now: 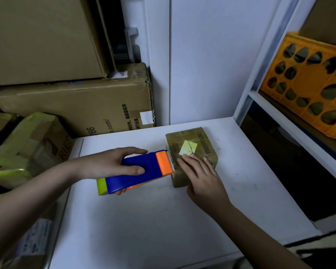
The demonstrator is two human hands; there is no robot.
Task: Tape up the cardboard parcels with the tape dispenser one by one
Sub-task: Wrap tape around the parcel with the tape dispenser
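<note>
Head view, looking down on a white table (pixel 153 220). Just right of the frame's middle sits a small cardboard parcel (pixel 194 146), brown and already glossy with tape, with a pale yellow label (pixel 188 147) stuck on its top. The right hand (pixel 200 179) lies flat on the near part of the parcel's top, fingers straight and close together, fingertips touching the label's lower edge and thumb hanging down the near side. The left hand (pixel 113 164) grips a tape dispenser (pixel 136 171), blue-bodied with an orange front and a lime-green rear end; thumb across its top, fingers curled underneath. The dispenser's orange toothed end meets the parcel's left edge, just beside the right hand's fingers.

In the upper left of the frame large cardboard boxes (pixel 76 105) are stacked against the wall. At the left edge stands a box wrapped in yellow-green tape (pixel 27 144). In the upper right, an orange plastic crate (pixel 308 84) rests on a white shelf (pixel 291 121).
</note>
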